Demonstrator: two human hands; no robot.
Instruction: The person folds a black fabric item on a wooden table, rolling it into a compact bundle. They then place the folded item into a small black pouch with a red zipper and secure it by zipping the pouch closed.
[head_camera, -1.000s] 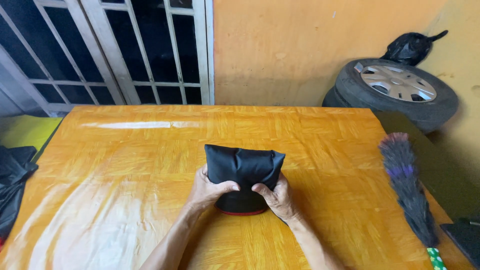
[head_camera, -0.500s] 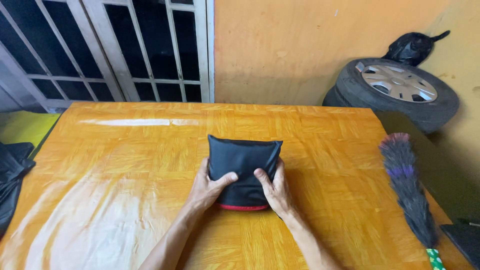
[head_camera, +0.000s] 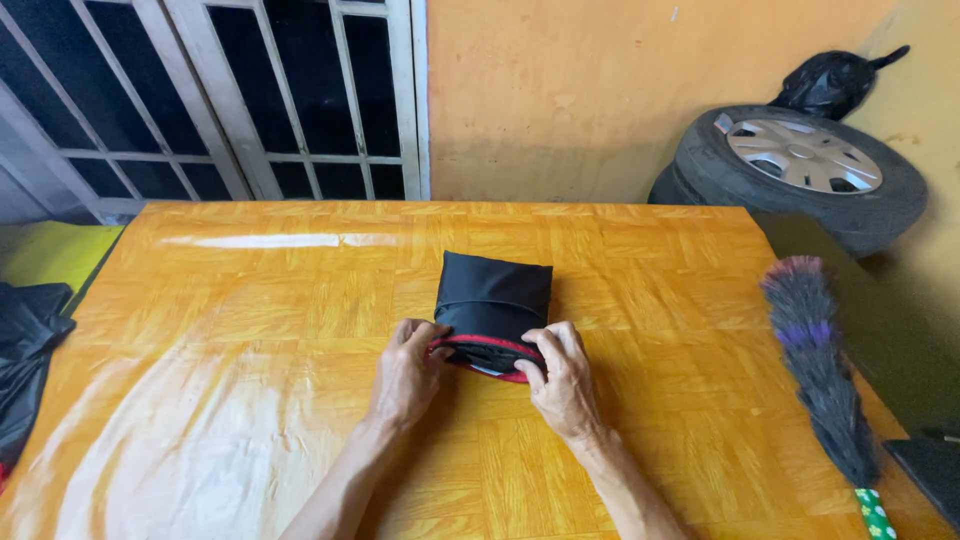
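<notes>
Orange wall and a barred white gate (head_camera: 250, 100) fill the upper frame; a spare tyre (head_camera: 800, 170) with a black bag (head_camera: 830, 80) on top sits at upper right

Glossy orange wood-pattern bench (head_camera: 250, 330) takes the lower frame. A folded black cloth bundle with red trim (head_camera: 492, 305) lies at its centre, near edge facing the person

Left hand (head_camera: 408, 372) pinches the bundle's near left corner, fingers curled on the red edge. Right hand (head_camera: 560, 378) does the same at the near right corner; both grips closed on the fabric

Feather duster (head_camera: 820, 360) lies along the right edge, well apart. Dark cloth (head_camera: 25, 360) hangs off the left edge

Step in hand, as I judge it: tucking or rolling the near red-trimmed edge. The next move likely calls for even pressure from both hands, so the fold stays square and the slick fabric does not spring open
</notes>
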